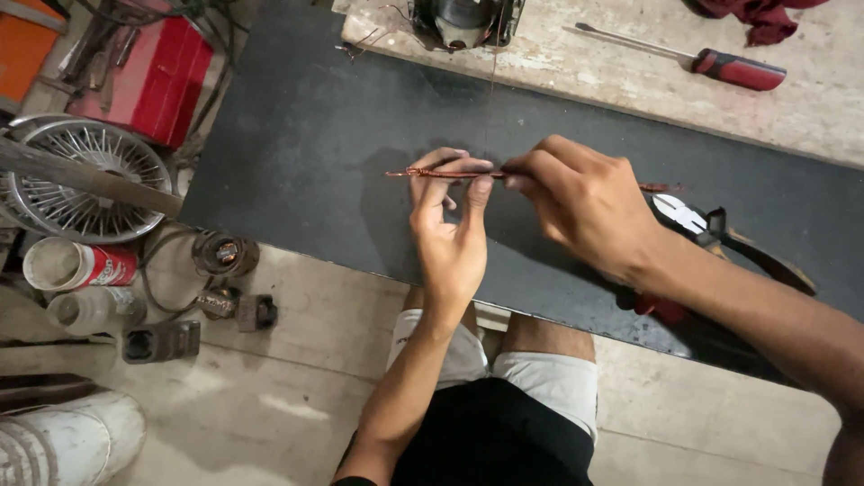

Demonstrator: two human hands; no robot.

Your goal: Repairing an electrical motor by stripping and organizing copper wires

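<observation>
- left hand (450, 236) over the black mat (297, 153); fingers (430, 184) curled shut round a copper wire bundle (430, 174), thumb and forefinger pinching it
- right hand (585, 202) just beside, fingertips pinched on the same bundle's right end; the two hands nearly touching
- bundle lies level above the mat, left tip sticking out past the left fingers
- thin wire strand (491, 72) runs up from the hands to a motor (466, 20) on the wooden bench (630, 81)
- screwdriver (711, 63) with red handle on the bench; pliers (693, 220) on the mat under the right wrist
- fan grille (85, 180), red box (157, 76), cans on the floor at left
</observation>
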